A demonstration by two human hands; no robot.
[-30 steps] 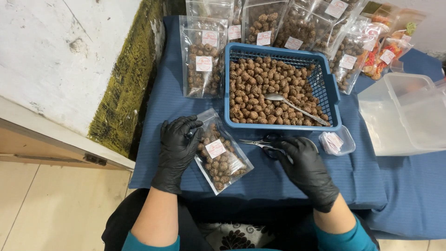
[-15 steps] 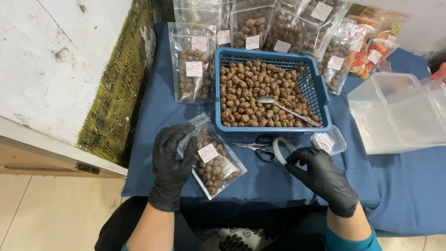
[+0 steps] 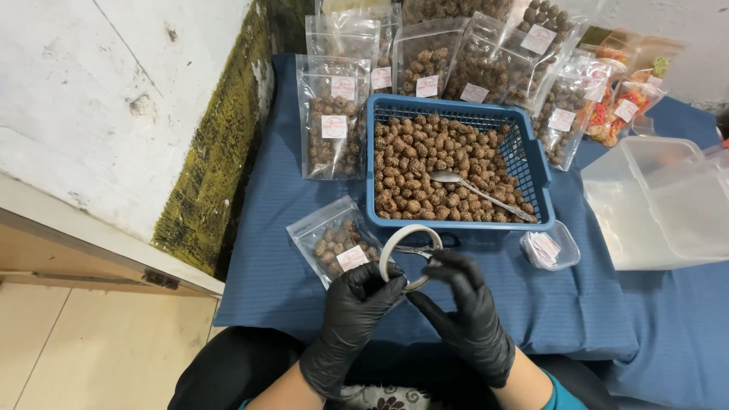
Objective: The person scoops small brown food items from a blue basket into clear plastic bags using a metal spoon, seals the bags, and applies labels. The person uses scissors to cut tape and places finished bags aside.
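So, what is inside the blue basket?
The blue basket is filled with small round brown snack balls. A metal spoon lies on top of them, bowl toward the middle, handle toward the right corner. The balls cover the basket's floor, so it cannot be seen.

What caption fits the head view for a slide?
Both gloved hands, left hand and right hand, hold a tape roll above a filled snack pouch beside the blue basket.

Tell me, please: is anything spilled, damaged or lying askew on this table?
Nothing is spilled. The filled pouch near the left hand lies flat and slanted, while the other pouches stand behind the blue basket. The wall beside the table carries a mossy green stain.
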